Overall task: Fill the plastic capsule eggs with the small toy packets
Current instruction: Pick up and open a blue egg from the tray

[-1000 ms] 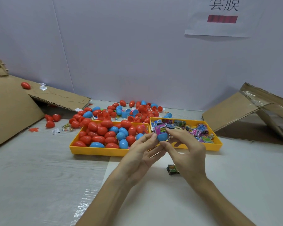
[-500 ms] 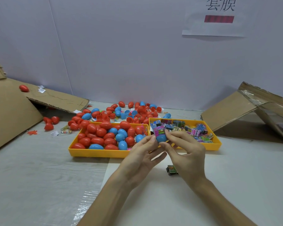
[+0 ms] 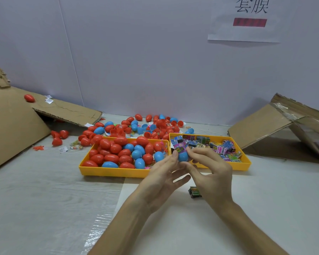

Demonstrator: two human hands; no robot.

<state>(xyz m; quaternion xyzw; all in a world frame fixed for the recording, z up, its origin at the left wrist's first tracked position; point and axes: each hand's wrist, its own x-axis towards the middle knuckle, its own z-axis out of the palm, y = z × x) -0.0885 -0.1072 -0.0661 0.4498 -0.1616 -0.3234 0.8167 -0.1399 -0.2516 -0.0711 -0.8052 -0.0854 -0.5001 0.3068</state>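
While the left hand and the right hand share one blue plastic capsule egg half, held in the air just above the front right corner of the wide yellow plastic tray of eggs, a pink printed toy packet stands out of its open top, only partly in. The left fingers pinch the shell from one side. The right thumb sits under it, and the right fingers curl in against shell and packet from the other.

I judge the step in hand to be seating the packet. The left hand should hold the shell steady while a right fingertip presses the packet down until no corner stands above the rim. A proud corner would likely stop the other half from closing. No matching half shows in either hand, so one must be fetched.

Counted:
- **Trays:** two; the narrower yellow plastic tray of packets sits against the egg tray's right side.
- **Eggs in the egg tray:** about seven blue and a little over twenty red.
- **Behind the egg tray:** a loose heap of red and blue eggs and halves, too crowded to count.
- **Left of the egg tray:** three red shell pieces, and beyond them one red egg on a brown cardboard flap.
- **In front of the egg tray's right end:** one dark green packet on the white surface.
- **Packets in their tray:** they overlap, clearly more than a dozen.
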